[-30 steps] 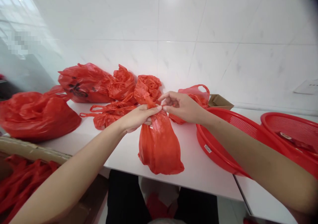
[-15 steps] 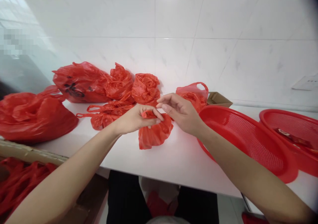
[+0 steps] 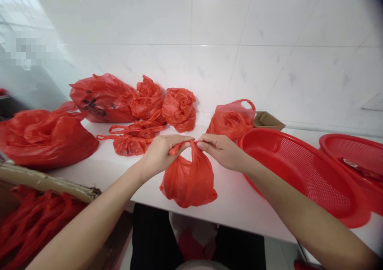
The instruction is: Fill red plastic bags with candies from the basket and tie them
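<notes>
A person seated at a white table (image 3: 233, 204) grips a small red plastic bag (image 3: 191, 184) in both hands, seen here in front of the tiled wall (image 3: 269, 18). The left hand (image 3: 163, 152) pinches one handle of the bag between thumb and fingers, a short red end showing in its grasp; the right hand (image 3: 223, 152) pinches the plastic at the top, its fingertips just beside those of the left. The bag sags below them near the table's front edge; whether its base touches the surface cannot be told. Taking the bag as the centre of the dial, a bundled red bag (image 3: 179, 110) stands toward 12 o'clock and a red bag with an upright loop (image 3: 231, 122) at 1, beside an open cardboard box (image 3: 269, 120). A perforated red basket (image 3: 326, 186) sits at 3 o'clock, overlapping a second basket (image 3: 362, 148) farther out. At 10 o'clock lies a low red bag with loop handles (image 3: 130, 144), a large bag with black print (image 3: 104, 96) behind it. A bulging red bag (image 3: 48, 138) rests near 9, and red bags (image 3: 44, 218) fill a carton (image 3: 44, 181) at 8.
</notes>
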A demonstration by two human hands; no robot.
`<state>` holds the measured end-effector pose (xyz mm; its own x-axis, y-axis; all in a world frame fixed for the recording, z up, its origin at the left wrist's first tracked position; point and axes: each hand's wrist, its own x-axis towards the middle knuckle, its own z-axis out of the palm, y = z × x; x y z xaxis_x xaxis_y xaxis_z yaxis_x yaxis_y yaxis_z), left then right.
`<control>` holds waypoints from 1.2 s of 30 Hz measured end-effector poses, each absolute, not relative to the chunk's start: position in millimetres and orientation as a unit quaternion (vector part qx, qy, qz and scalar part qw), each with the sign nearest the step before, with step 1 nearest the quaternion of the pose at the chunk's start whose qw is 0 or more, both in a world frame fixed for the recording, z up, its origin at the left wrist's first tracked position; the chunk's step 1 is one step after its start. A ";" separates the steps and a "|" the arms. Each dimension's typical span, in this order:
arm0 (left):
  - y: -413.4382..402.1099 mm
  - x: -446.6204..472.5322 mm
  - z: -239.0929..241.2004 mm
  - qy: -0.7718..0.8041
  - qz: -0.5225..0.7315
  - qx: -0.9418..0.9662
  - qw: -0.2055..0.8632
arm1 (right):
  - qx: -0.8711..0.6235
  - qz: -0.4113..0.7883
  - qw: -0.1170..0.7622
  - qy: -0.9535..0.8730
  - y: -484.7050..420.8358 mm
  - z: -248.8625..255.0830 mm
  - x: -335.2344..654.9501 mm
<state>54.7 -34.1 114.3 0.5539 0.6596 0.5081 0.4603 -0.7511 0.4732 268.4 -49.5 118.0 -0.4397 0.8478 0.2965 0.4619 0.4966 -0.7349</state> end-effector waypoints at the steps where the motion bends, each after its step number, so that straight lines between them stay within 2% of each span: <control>1: -34.6 47.7 110.6 0.335 0.312 0.873 0.171 | -0.432 0.251 0.319 -0.805 -56.1 116.5 271.1; 4: -29.4 16.2 92.9 0.385 0.242 0.853 0.256 | -0.472 0.213 0.294 -0.803 -74.3 101.8 281.1; 7: -18.4 -23.9 74.3 0.416 0.237 0.816 0.322 | -0.515 0.237 0.339 -0.751 -79.0 69.2 293.7; 11: -22.4 -57.3 54.7 0.454 0.263 0.791 0.316 | -0.540 0.307 0.449 -0.642 -62.3 9.4 302.0; 16: -52.3 -33.7 27.2 0.486 0.308 0.751 0.323 | -0.554 0.376 0.504 -0.546 -35.0 -29.2 296.2; 20: -50.2 3.7 5.7 0.486 0.426 0.708 0.285 | -0.578 0.365 0.528 -0.504 -26.3 -24.5 286.6; 23: -32.8 27.7 -6.6 0.491 0.466 0.704 0.213 | -0.593 0.318 0.501 -0.544 -28.9 -24.7 269.8; 29: -0.7 67.1 -26.4 0.541 0.403 0.719 0.171 | -0.592 0.284 0.419 -0.627 -29.9 -46.7 241.8; 36: 23.2 59.5 -33.5 0.625 0.280 0.714 0.144 | -0.588 0.309 0.465 -0.586 -8.2 -52.4 270.0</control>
<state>59.5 23.2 -33.5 0.0623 0.9735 0.2201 0.8123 -0.1776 0.5556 270.0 -8.2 -52.4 0.1222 0.9757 0.1821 0.4022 0.1190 -0.9078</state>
